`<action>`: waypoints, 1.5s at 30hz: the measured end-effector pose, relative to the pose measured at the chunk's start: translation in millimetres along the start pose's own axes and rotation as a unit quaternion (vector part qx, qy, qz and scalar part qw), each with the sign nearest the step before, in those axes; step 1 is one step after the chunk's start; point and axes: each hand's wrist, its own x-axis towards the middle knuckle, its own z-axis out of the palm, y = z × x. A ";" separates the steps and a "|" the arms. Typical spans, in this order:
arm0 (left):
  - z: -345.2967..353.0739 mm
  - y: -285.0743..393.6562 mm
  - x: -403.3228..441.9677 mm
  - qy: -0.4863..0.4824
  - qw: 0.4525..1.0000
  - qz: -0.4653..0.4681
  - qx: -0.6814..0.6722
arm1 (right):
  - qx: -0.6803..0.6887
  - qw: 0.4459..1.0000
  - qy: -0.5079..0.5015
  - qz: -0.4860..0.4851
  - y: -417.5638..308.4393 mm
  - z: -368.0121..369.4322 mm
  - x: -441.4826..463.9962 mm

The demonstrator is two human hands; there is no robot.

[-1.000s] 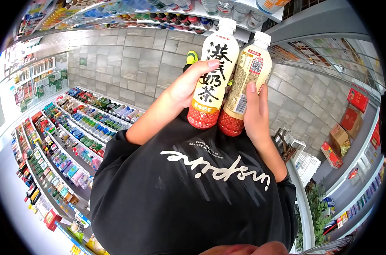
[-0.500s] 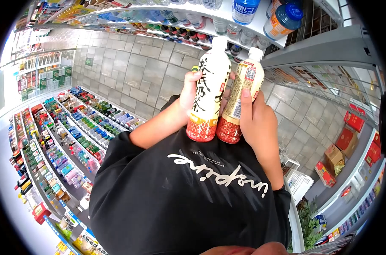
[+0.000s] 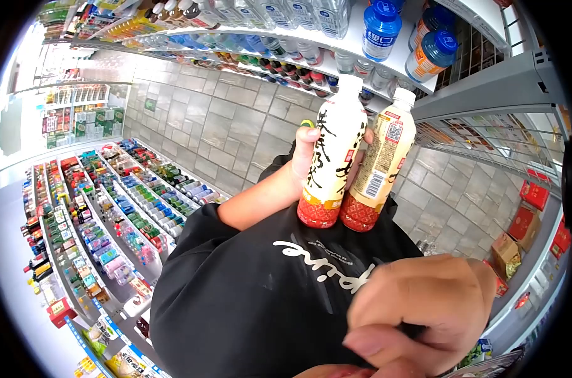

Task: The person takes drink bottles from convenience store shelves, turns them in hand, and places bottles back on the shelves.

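Note:
My left hand point(image 3: 305, 154) is wrapped round a pale milk tea bottle point(image 3: 331, 157) with a white cap, black writing and a red base. Against it on the right leans a second bottle point(image 3: 381, 167), its back label with QR code and barcode turned up. Fingertips of my left hand show between the two; how the second bottle is supported is partly hidden. My right hand point(image 3: 431, 309) is close to the camera, low on the right, fingers curled in and slightly blurred, with no object visible in it. Both bottles stand over the black shirt point(image 3: 235, 302).
Shelves of drinks point(image 3: 330, 47) run along the top, with blue-capped bottles point(image 3: 380, 31) at their right end. Rows of packed goods point(image 3: 109, 233) fill the left. Cardboard boxes point(image 3: 506, 252) sit at the right on the grey tiled floor point(image 3: 229, 126).
My right hand has let go of the right-hand bottle and moved down towards the camera, fingers curled. The bottles appear lower and further right, and more of the drinks shelves shows.

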 end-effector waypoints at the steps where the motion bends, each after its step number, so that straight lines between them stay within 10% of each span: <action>1: 0.5 -2.3 -3.0 -0.012 1.000 0.005 -0.004 | 0.092 0.995 0.026 0.000 -0.9 4.9 2.3; 4: 25.7 -10.3 -0.8 0.129 0.990 0.053 0.019 | 0.198 0.979 0.042 0.016 3.9 17.3 10.4; 8: 0.0 -3.6 -3.1 -0.006 1.000 -0.015 -0.004 | 0.195 0.979 0.043 0.035 18.6 19.6 22.7; 18: 36.1 -8.2 2.3 0.116 0.992 -0.010 0.056 | 0.017 0.993 0.112 -0.010 29.9 27.9 46.1; 25: 12.4 -11.8 7.0 0.063 0.995 -0.020 0.073 | -0.100 0.975 0.198 -0.017 35.9 32.7 61.3; 27: -5.6 -5.5 16.3 -0.110 0.993 -0.053 0.004 | -0.134 0.964 0.228 -0.011 37.1 33.4 62.1; 37: 19.0 -11.0 10.7 0.137 0.985 0.026 0.101 | -0.069 0.971 0.224 0.046 87.0 -5.6 53.4; 39: 17.7 -7.6 7.2 0.192 0.974 0.044 0.112 | -0.373 0.881 0.283 -0.061 93.6 -28.3 36.5; 45: -1.0 -2.1 11.8 0.058 0.994 0.080 0.047 | -0.355 0.814 0.458 0.047 148.7 -56.0 -12.2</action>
